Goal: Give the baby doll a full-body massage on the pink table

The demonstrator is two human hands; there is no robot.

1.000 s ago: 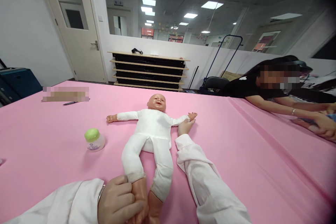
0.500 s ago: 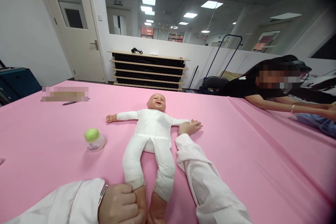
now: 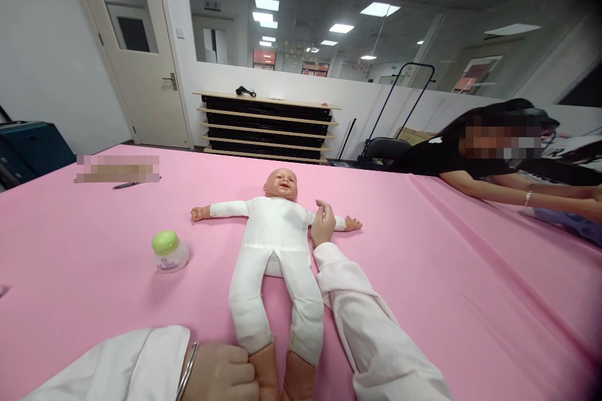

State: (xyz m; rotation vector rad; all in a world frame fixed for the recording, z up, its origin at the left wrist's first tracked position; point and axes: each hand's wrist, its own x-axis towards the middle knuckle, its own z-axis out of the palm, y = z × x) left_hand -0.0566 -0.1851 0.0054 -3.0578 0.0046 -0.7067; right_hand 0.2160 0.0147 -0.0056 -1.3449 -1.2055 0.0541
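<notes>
A baby doll (image 3: 277, 225) with a white cloth body and bare brown head, hands and feet lies on its back, head away from me and arms spread. At the bottom edge, my left hand (image 3: 226, 373) is closed around the doll's ankle on the left, its fingertips hidden. My right hand (image 3: 323, 224) rests across the upper part of the doll's arm on the right, fingers bent over the sleeve; the doll's own hand shows beyond it. Left of the doll stands a small clear jar (image 3: 172, 257) with a green lid.
A pink sheet (image 3: 414, 276) covers the table, creased at the right. A pen (image 3: 126, 185) lies by a blurred flat item at the far left. Across the right end, a person in black (image 3: 451, 156) leans with both arms over blue-purple cloth. Shelves (image 3: 268, 119) stand behind.
My right hand has slid from the doll's hand inward to its upper arm, uncovering the doll's hand. The doll's legs have shifted slightly right, with my left hand still on the ankle.
</notes>
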